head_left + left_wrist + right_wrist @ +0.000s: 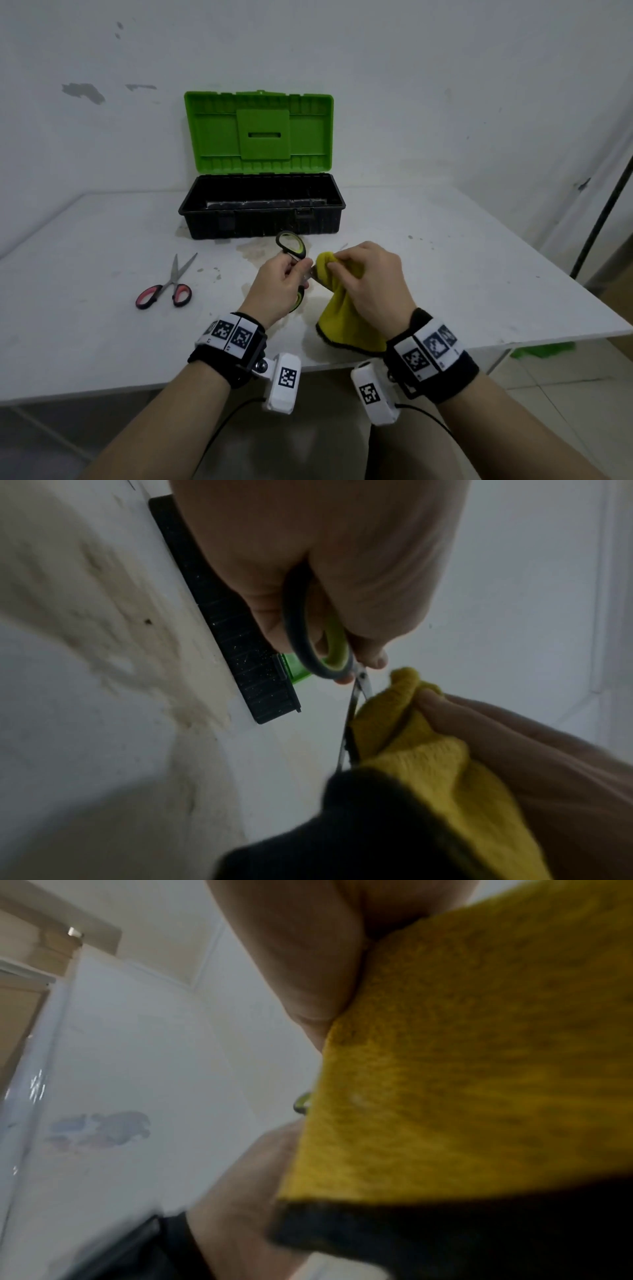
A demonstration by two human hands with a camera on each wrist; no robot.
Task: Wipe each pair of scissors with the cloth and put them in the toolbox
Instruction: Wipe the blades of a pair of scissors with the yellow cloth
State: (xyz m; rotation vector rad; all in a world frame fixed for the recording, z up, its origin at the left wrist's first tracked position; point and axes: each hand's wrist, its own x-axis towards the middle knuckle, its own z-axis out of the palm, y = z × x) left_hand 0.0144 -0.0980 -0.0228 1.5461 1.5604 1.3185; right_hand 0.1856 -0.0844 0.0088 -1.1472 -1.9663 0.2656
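My left hand (282,279) grips the handles of the black-and-green scissors (291,246) above the table's middle. Its fingers pass through one handle loop (316,647) in the left wrist view. My right hand (364,274) pinches the yellow cloth (342,308) around the blades (356,696), which are mostly hidden in the fold. The cloth (479,1056) fills the right wrist view, dark edge at the bottom. A second pair, the red-handled scissors (168,287), lies flat on the table to the left. The toolbox (262,205), black with a raised green lid (258,132), stands open behind my hands.
The white table (462,274) meets a white wall at the back and ends close to my wrists at the front. A dark pole (603,212) leans at the far right. Stains mark the tabletop in front of the toolbox.
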